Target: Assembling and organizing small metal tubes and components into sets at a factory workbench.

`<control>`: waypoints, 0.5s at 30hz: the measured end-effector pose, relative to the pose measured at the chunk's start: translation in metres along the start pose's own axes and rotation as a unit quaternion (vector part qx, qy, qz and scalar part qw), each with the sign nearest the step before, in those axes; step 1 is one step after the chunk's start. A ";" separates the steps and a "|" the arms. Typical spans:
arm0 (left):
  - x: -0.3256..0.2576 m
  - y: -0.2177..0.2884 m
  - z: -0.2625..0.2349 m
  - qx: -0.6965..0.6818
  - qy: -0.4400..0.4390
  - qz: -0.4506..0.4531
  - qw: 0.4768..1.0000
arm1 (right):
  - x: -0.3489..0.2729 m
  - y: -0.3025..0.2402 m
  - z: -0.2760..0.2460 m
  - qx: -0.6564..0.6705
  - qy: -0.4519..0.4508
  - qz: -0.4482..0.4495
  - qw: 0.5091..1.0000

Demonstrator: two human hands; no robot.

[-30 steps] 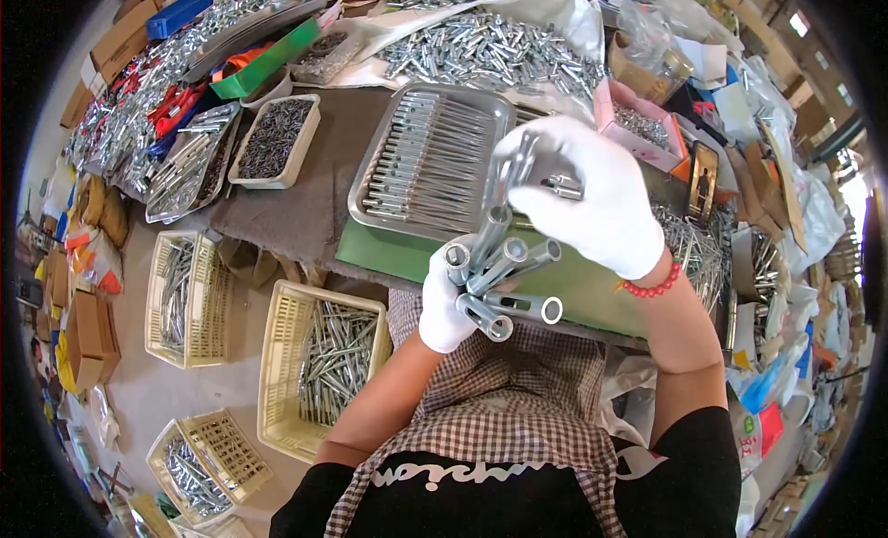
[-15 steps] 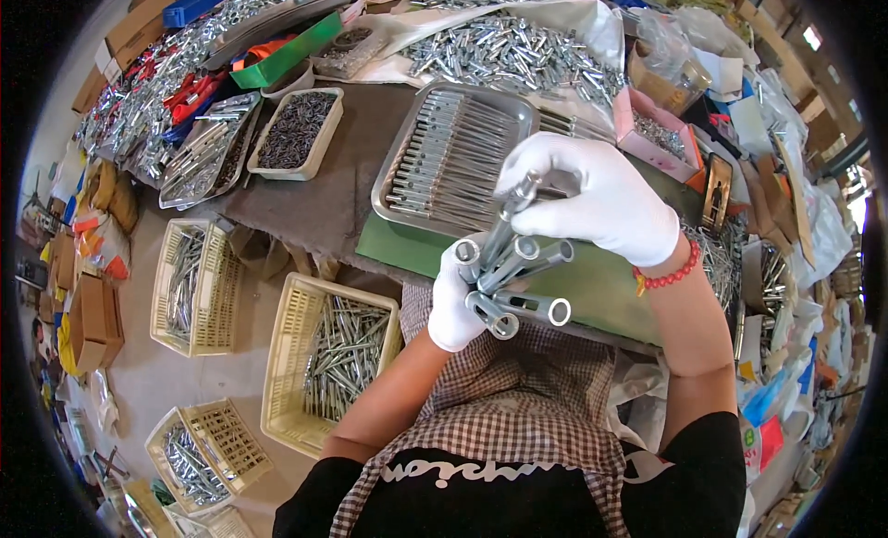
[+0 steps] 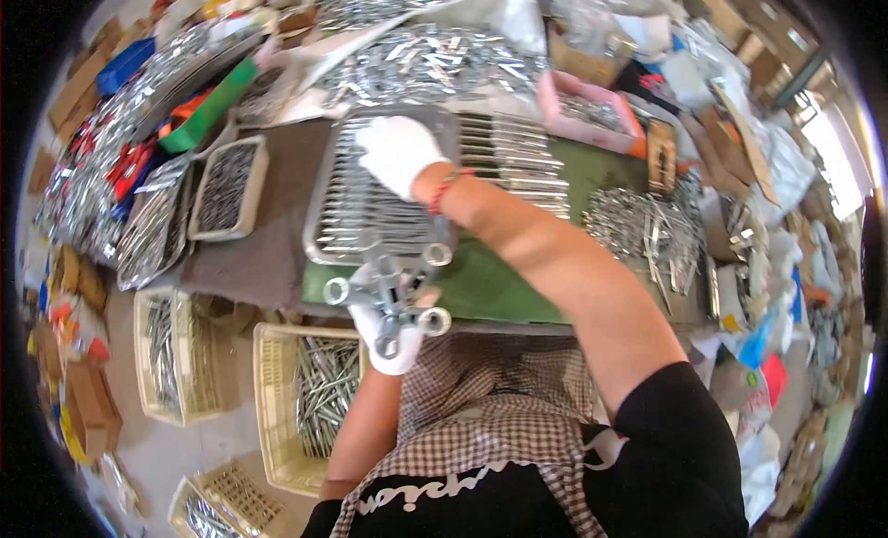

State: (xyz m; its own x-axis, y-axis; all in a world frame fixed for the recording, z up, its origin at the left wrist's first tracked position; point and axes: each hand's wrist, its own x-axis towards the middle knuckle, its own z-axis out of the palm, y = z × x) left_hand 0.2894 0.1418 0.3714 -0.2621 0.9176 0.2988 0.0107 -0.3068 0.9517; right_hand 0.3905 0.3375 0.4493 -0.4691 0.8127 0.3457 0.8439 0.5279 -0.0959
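Note:
My left hand (image 3: 388, 344), in a white glove, is closed around a bunch of slotted silvery metal tubes (image 3: 389, 309). Their round open ends fan out toward me, just off the near table edge. Farther away, my right hand (image 3: 400, 154), also gloved, reaches over a grey metal tray (image 3: 313, 228). Slim metal rods (image 3: 379, 219) lie side by side in that tray, and the glove covers their far part. Its fingers point down at the rods, but blur hides whether they grip one. More rods (image 3: 518, 163) are laid in a row right of the tray.
A tub of small dark parts (image 3: 260, 182) stands left of the tray. Behind lies a heap of metal pieces (image 3: 435, 61) on white sheeting. At right are a pink box (image 3: 546, 98) and loose metal parts (image 3: 638, 223). A cream crate (image 3: 264, 399) sits below the table edge.
My right hand has left the tube bunch and moved away and left, over the tray. My left hand, still around the tubes, now appears lower and farther left as the view has shifted.

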 end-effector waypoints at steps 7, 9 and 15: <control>0.008 0.025 0.009 -0.036 -0.018 -0.043 0.998 | 0.017 -0.007 0.007 0.018 0.123 0.036 0.992; 0.010 0.014 0.004 0.070 -0.049 0.077 0.993 | 0.019 -0.006 0.003 0.026 0.037 0.064 0.997; 0.004 0.008 -0.004 -0.028 -0.036 0.046 0.998 | -0.003 0.000 -0.033 0.220 0.054 0.006 0.974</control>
State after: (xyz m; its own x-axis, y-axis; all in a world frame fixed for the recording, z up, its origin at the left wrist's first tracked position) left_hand 0.2850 0.1417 0.3800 -0.1921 0.9002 0.3908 -0.0231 -0.4022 0.9152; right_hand 0.4002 0.3271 0.4789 -0.4087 0.8017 0.4361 0.6447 0.5918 -0.4838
